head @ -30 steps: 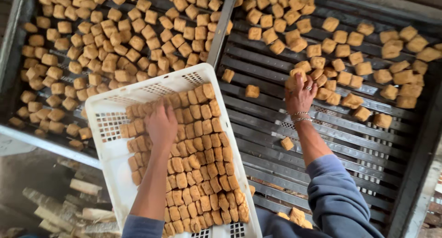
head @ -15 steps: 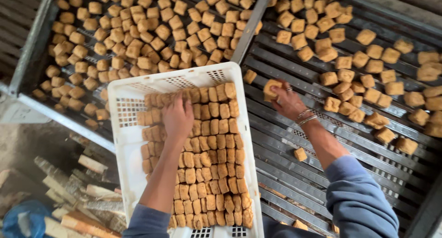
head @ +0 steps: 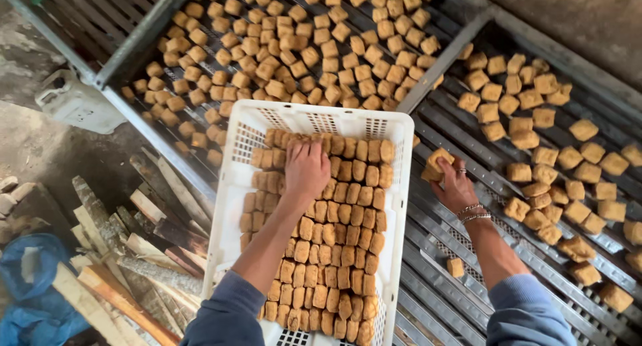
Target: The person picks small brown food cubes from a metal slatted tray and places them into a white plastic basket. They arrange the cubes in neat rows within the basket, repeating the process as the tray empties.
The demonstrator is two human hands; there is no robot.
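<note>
A white slotted plastic crate (head: 231,185) lies in front of me, packed with neat rows of brown fried cubes (head: 341,252). My left hand (head: 304,169) rests palm down on the cubes near the crate's far end, fingers curled among them. My right hand (head: 455,182), with bracelets and a ring, hovers just right of the crate over the dark slatted rack (head: 441,252) and grips a few brown cubes (head: 438,164). One loose cube (head: 455,267) lies on the slats near my right forearm.
Two metal-framed slatted racks carry scattered cubes, one at the upper left (head: 287,52) and one at the right (head: 548,152). A metal divider bar (head: 441,62) separates them. Split firewood (head: 127,252), a blue bag (head: 33,299) and a white jerrycan (head: 73,102) lie lower left.
My right hand picked cubes from the right rack and carried them left toward the crate. My left hand stayed on the crate's cubes. The view shifted right and down.
</note>
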